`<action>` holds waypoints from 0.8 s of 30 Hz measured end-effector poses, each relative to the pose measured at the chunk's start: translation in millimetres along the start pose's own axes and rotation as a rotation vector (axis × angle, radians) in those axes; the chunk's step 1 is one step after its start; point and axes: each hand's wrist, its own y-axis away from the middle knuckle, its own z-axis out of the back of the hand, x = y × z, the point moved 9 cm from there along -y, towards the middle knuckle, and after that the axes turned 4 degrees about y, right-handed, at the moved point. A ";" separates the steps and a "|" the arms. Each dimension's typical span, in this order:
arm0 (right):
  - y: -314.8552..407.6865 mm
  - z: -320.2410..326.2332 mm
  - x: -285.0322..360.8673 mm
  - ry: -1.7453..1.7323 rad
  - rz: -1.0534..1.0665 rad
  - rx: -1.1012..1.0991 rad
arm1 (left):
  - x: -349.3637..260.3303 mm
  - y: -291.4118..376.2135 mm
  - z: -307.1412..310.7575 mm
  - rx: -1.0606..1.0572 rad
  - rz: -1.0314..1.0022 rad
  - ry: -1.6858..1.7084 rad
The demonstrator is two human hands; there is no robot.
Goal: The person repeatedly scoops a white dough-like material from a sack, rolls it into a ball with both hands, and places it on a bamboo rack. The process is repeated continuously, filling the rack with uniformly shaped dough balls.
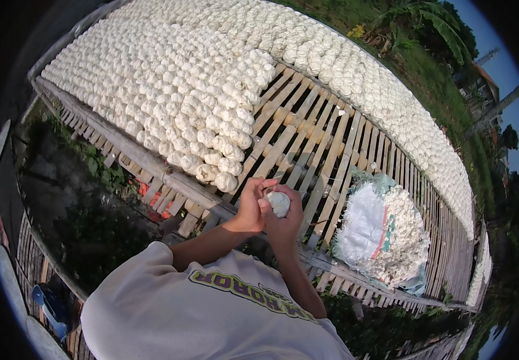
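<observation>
A pale, rounded lump of damp-looking pulp (280, 204) sits in my right hand (286, 225), with fingers and thumb curled around it. My left hand (249, 208) is cupped close beside it, its fingers bent over towards the right fingertips. Whether the left palm touches the lump is hidden. Both hands are above the near edge of a slatted bamboo rack (300, 155). Ahead and to the left, many similar white lumps (165, 99) stand in tight rows on the slats. To the right, loose crumbly white pulp (405, 238) lies on a woven plastic sack (363, 225).
A bamboo pole (151, 162) edges the rack's near side. Another band of white lumps (376, 99) runs along the far side. Red material (153, 200) shows below the slats. A blue object (52, 310) lies at lower left. Grass (448, 103) and banana leaves (443, 27) are beyond.
</observation>
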 end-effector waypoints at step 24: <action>6.9 25.7 -68.3 0.167 -0.113 0.163 | -46.9 0.8 67.5 -0.091 0.309 0.118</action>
